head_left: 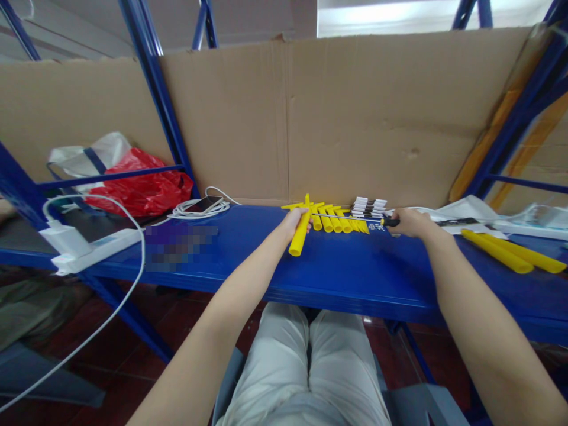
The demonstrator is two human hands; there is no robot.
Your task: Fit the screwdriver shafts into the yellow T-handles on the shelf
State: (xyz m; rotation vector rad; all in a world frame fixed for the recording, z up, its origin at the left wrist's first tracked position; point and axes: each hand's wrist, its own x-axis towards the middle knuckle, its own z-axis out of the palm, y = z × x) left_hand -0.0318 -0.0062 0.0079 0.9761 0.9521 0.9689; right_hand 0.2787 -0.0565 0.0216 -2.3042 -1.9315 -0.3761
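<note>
My left hand point(293, 221) is closed around a yellow plastic piece point(300, 235), a round tube with a cross-shaped top, held just above the blue shelf. A screwdriver point(355, 219) with a long thin shaft and a dark handle is gripped in my right hand point(409, 222). Its shaft points left, and the tip reaches the upper part of the yellow piece; whether it touches a screw is too small to see. Behind the shaft stands a row of several similar yellow pieces point(337, 223). Small white-and-black items point(368, 207) are stacked beside them.
Two yellow tubes point(501, 253) lie at the right near clear plastic packaging point(473, 208). Toward the left are a coiled white cable point(199, 209) with a phone, a red plastic bag point(142, 186) and a white power strip point(102, 248). Cardboard point(355, 118) walls the back.
</note>
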